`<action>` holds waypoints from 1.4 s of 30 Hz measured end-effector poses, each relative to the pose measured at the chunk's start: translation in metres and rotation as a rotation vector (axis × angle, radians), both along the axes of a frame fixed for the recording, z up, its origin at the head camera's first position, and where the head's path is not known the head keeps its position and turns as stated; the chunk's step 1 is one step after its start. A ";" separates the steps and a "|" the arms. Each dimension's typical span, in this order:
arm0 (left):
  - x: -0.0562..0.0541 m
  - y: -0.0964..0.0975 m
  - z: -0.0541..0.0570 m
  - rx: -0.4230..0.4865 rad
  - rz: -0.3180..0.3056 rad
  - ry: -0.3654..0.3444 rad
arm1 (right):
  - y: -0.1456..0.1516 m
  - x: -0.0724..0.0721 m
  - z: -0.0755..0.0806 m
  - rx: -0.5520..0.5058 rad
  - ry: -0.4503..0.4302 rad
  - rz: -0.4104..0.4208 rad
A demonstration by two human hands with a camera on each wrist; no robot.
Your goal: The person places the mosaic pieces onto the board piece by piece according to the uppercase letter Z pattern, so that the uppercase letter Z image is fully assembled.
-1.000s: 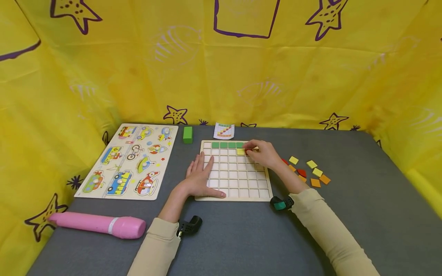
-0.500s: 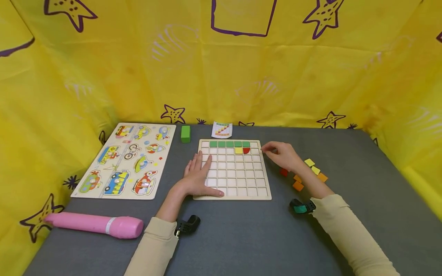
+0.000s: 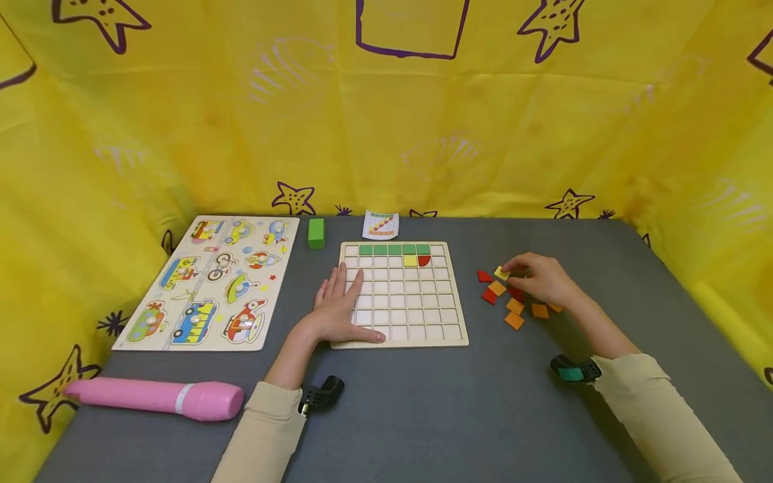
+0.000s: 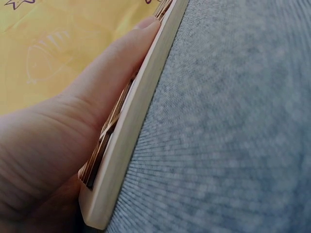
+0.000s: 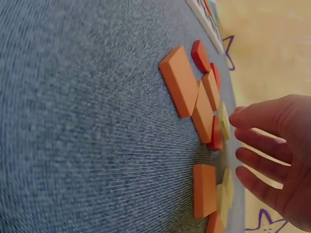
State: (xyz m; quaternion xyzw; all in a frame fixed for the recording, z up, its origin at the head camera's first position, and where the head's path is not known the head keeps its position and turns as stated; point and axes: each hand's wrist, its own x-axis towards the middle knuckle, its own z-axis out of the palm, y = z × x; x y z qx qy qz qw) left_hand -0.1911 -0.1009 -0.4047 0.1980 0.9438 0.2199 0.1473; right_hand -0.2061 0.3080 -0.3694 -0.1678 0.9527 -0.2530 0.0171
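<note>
My left hand (image 3: 338, 308) rests spread on the left side of a wooden grid board (image 3: 417, 315). Up close in the left wrist view, its thumb (image 4: 112, 68) lies along the board's edge (image 4: 131, 116). Green square tiles (image 3: 394, 249) fill part of the board's top row. Below them sit a yellow square tile (image 3: 409, 260) and a red quarter-round tile (image 3: 424, 260). My right hand (image 3: 540, 278) is over the loose tiles, fingertips at a yellow tile (image 3: 501, 273). The right wrist view shows its fingers (image 5: 262, 145) loosely extended, the thumb tip beside that yellow tile (image 5: 223, 120).
Loose orange tiles (image 3: 514, 320) and red tiles (image 3: 488, 296) lie right of the board. A small pattern card (image 3: 380, 225) and green block (image 3: 317, 233) stand behind it. Left are a vehicle peg puzzle (image 3: 205, 282) and a pink marker-shaped object (image 3: 153, 397). Yellow cloth (image 3: 386, 134) encloses the table.
My right hand has left the red quarter-round tile in the second row and moved right to the loose tiles. My left hand stays on the board while the head view shifts slightly.
</note>
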 end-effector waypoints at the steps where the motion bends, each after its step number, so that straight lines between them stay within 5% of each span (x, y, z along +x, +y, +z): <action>1: 0.000 0.000 0.000 0.001 -0.001 0.001 | 0.001 -0.001 -0.001 0.002 0.008 -0.007; 9: 0.000 0.000 0.000 0.014 -0.009 -0.003 | -0.002 -0.008 -0.012 0.000 -0.004 -0.089; 20: 0.001 0.000 0.001 0.020 -0.010 0.001 | -0.014 -0.012 -0.010 -0.042 0.046 -0.076; 37: 0.002 -0.001 0.000 0.029 -0.007 0.003 | -0.045 -0.014 -0.010 0.020 -0.001 0.049; 42: 0.000 -0.002 -0.001 0.032 -0.009 0.002 | -0.044 -0.015 -0.011 0.050 0.064 0.117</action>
